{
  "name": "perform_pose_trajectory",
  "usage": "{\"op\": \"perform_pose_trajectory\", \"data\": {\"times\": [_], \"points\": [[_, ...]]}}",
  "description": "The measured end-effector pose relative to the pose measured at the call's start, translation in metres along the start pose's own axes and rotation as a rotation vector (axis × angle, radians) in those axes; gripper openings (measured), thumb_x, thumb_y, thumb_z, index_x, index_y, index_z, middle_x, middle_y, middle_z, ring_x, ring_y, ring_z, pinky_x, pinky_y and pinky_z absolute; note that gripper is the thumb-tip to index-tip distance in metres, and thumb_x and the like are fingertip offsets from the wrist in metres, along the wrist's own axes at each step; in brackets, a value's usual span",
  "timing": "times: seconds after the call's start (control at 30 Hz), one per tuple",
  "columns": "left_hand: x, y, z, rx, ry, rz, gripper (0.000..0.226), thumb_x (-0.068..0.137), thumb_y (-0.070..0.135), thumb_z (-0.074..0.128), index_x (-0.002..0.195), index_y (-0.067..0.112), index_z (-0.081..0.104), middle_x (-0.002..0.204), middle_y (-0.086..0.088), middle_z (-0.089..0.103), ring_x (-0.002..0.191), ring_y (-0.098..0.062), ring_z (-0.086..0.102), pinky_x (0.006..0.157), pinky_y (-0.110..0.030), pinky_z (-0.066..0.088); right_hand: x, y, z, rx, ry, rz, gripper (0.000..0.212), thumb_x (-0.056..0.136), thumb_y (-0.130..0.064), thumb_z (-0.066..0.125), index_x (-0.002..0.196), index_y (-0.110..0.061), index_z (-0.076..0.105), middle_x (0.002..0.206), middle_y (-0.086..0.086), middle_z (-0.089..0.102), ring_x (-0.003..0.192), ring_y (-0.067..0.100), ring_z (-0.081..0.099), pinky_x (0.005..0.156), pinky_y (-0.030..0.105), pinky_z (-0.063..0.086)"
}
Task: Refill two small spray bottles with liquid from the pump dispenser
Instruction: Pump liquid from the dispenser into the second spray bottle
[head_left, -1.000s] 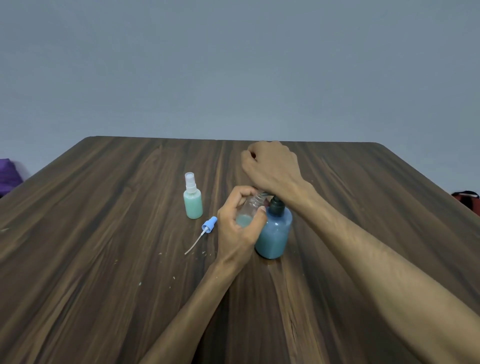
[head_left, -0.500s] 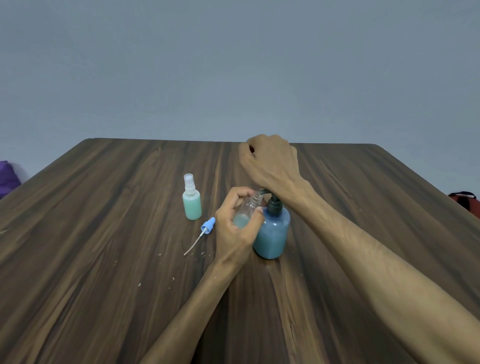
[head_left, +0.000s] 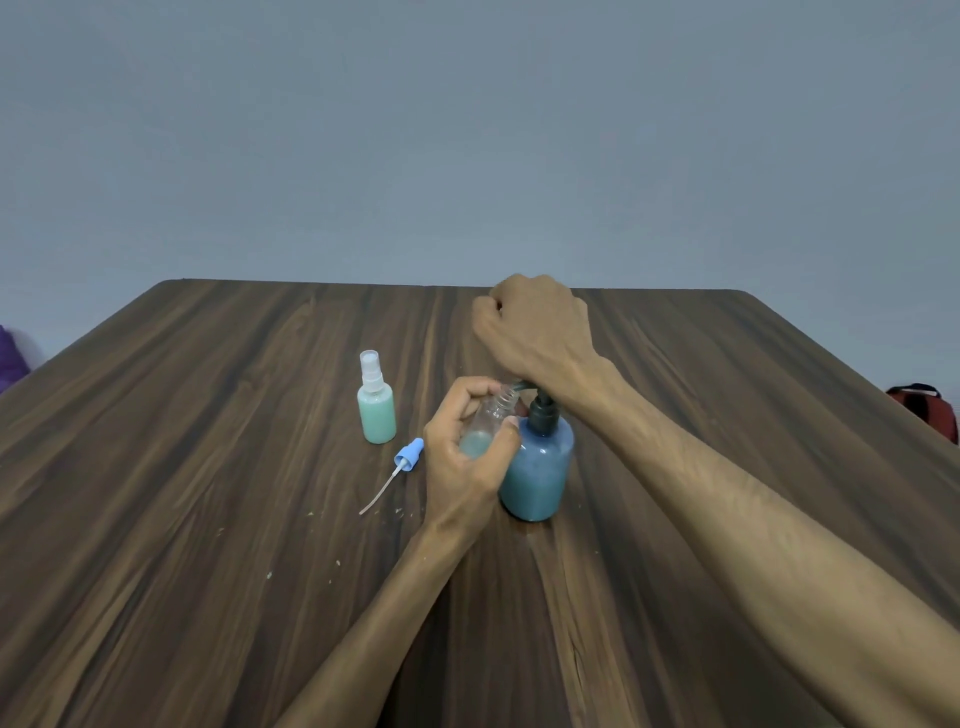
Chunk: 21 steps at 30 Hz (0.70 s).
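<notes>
A blue pump dispenser with a dark pump head stands on the wooden table. My right hand is a closed fist, its heel resting on the pump head. My left hand grips a clear uncapped spray bottle, tilted, with its open neck under the pump spout. A little teal liquid lies in that bottle's bottom. To the left stands a second small spray bottle, full of teal liquid, white sprayer on. Between them lies a blue sprayer cap with its dip tube.
Small crumbs and drops speckle the table in front of the cap. A purple object shows past the table's left edge, and a red and black bag past the right edge. A plain grey wall rises behind.
My right fist has risen slightly, then come back down over the pump head. The left hand keeps the clear bottle at the spout. Nothing else has moved.
</notes>
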<state>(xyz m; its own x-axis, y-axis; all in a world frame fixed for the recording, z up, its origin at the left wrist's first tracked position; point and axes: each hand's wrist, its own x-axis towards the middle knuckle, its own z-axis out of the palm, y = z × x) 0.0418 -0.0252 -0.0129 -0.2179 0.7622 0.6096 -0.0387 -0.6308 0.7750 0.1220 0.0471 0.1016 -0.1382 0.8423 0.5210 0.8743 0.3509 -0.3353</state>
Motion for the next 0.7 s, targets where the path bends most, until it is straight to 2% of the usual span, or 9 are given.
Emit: {"op": "perform_pose_trajectory", "data": {"times": [0.07,0.2,0.33,0.47,0.6,0.7], "points": [[0.0005,-0.0014,0.0000,-0.001,0.000,0.000,0.021,0.083,0.018,0.063,0.103,0.008,0.065,0.091,-0.004,0.071,0.088,-0.020,0.070,0.083,-0.028,0.056,0.0022,0.0042,-0.0003,-0.008,-0.007,0.010,0.028,0.083,-0.016,0.048,0.058,-0.014,0.035,0.054,-0.001,0.037,0.053,0.021,0.030,0.053,0.032,0.024],[-0.0011,-0.0026,-0.0004,0.004,-0.011,0.000,0.022,0.084,0.017,0.063,0.104,0.007,0.064,0.092,-0.006,0.070,0.089,-0.024,0.070,0.082,-0.029,0.057,-0.0045,0.0037,0.0043,-0.065,-0.143,0.012,0.025,0.079,-0.013,0.051,0.057,-0.014,0.040,0.056,-0.001,0.043,0.054,0.021,0.036,0.053,0.033,0.023],[0.0007,-0.0006,-0.0005,0.009,-0.008,0.014,0.023,0.083,0.019,0.063,0.103,0.008,0.064,0.091,-0.003,0.069,0.088,-0.016,0.068,0.083,-0.028,0.055,0.0018,-0.0004,-0.0023,-0.052,-0.075,0.011,0.027,0.076,-0.012,0.051,0.055,-0.016,0.036,0.053,-0.001,0.037,0.053,0.022,0.031,0.053,0.033,0.023],[-0.0013,-0.0024,-0.0014,0.020,-0.023,0.017,0.026,0.083,0.018,0.062,0.103,0.002,0.063,0.092,-0.006,0.068,0.089,-0.020,0.067,0.083,-0.028,0.055,-0.0052,-0.0013,0.0007,-0.092,-0.133,-0.005,0.025,0.076,-0.011,0.051,0.056,-0.016,0.037,0.052,-0.001,0.037,0.052,0.020,0.030,0.052,0.032,0.022],[0.0000,-0.0018,-0.0007,0.020,-0.023,0.012,0.022,0.083,0.014,0.063,0.103,0.006,0.064,0.092,-0.001,0.068,0.089,-0.011,0.067,0.084,-0.023,0.054,-0.0020,0.0032,-0.0033,-0.022,-0.052,0.031,0.027,0.075,-0.009,0.049,0.056,-0.018,0.032,0.052,-0.002,0.031,0.052,0.021,0.024,0.052,0.033,0.023],[-0.0005,-0.0019,-0.0008,0.019,-0.031,-0.003,0.023,0.083,0.012,0.063,0.103,0.000,0.063,0.092,-0.006,0.068,0.089,-0.018,0.068,0.083,-0.026,0.055,-0.0059,0.0033,0.0025,-0.038,-0.087,0.026,0.028,0.075,-0.009,0.049,0.054,-0.017,0.032,0.051,-0.003,0.033,0.051,0.020,0.027,0.053,0.033,0.025]]}}
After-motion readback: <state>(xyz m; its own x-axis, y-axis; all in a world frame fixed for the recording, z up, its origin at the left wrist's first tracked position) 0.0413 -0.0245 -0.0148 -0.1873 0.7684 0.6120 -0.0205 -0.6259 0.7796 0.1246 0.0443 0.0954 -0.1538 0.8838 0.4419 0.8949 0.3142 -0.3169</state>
